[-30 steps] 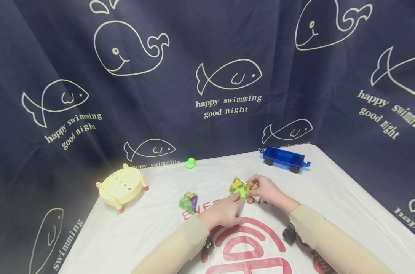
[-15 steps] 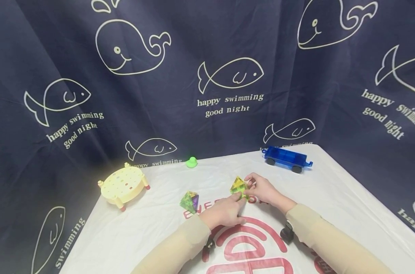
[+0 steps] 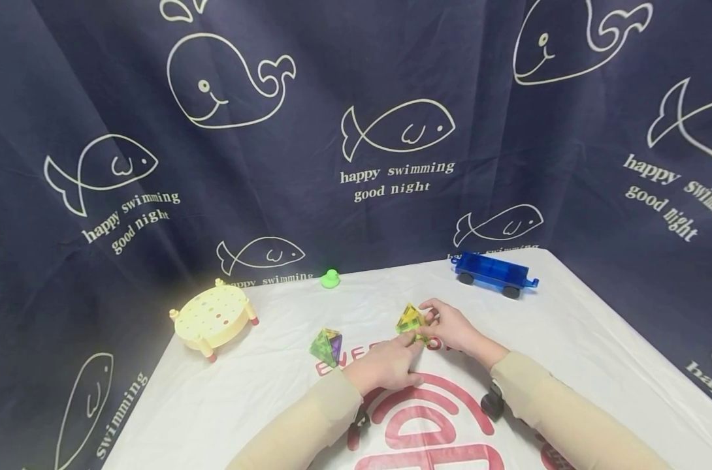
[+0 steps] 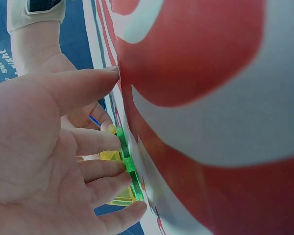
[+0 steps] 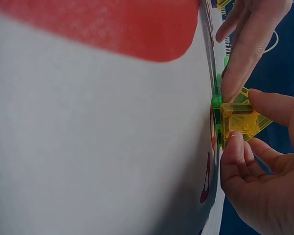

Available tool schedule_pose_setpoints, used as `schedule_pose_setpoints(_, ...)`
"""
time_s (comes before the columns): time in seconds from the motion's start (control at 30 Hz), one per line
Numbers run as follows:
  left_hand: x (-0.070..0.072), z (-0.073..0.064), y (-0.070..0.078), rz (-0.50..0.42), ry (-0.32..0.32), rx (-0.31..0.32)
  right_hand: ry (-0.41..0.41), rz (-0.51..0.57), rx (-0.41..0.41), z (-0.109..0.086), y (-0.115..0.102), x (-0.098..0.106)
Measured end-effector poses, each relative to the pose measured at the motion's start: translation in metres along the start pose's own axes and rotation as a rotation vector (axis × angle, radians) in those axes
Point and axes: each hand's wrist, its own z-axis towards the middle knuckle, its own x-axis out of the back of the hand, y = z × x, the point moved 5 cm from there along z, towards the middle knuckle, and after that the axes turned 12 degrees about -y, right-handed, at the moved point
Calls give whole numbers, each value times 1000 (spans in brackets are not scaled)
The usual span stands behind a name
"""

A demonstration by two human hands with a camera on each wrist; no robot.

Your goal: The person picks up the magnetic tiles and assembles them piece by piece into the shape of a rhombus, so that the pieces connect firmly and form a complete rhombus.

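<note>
Ahead of me stands a small see-through magnetic tile build with a green base tile (image 4: 129,164) flat on the table. Yellow triangular magnetic tiles (image 3: 411,314) lean up from it toward a point. My left hand (image 3: 385,363) lies low beside it, fingers extended, fingertips resting at the green tile's near edge. From the right, my right hand (image 3: 453,328) pinches a yellow triangular magnetic tile (image 5: 242,122) between thumb and fingers, upright at the base's right side. To the left sits another tile pyramid (image 3: 325,346) in green, purple and orange.
A blue toy wagon (image 3: 491,272) with black wheels stands at the back right. A green rubber duck (image 3: 330,279) is near the back edge. On the left rests a cream, short-legged toy table (image 3: 213,318). A dark blue curtain (image 3: 309,215) hangs behind the white-covered table (image 3: 274,313).
My right hand has drawn slightly in with the yellow tile, which now stands closer against the build. My left hand stays at the base. The head view has shifted a little.
</note>
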Motion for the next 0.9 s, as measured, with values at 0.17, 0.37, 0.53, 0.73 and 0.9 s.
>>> schedule_pose_setpoints(0.17,0,-2,1,-12,-2,0,-3,3,-13,2,3,-1)
schedule_pose_setpoints(0.37,-1,-2,1,-22,0,-3,8,-26,9,2,3,-1)
schedule_pose_setpoints(0.53,-2,0,1,-18,7,-6,15,-37,28,2,2,-1)
schedule_pose_setpoints(0.73,-2,0,0,-9,11,-3,16,-21,9,3,3,0)
schedule_pose_setpoints(0.9,-4,-2,-2,-24,40,-48,10,-13,17,2,3,-1)
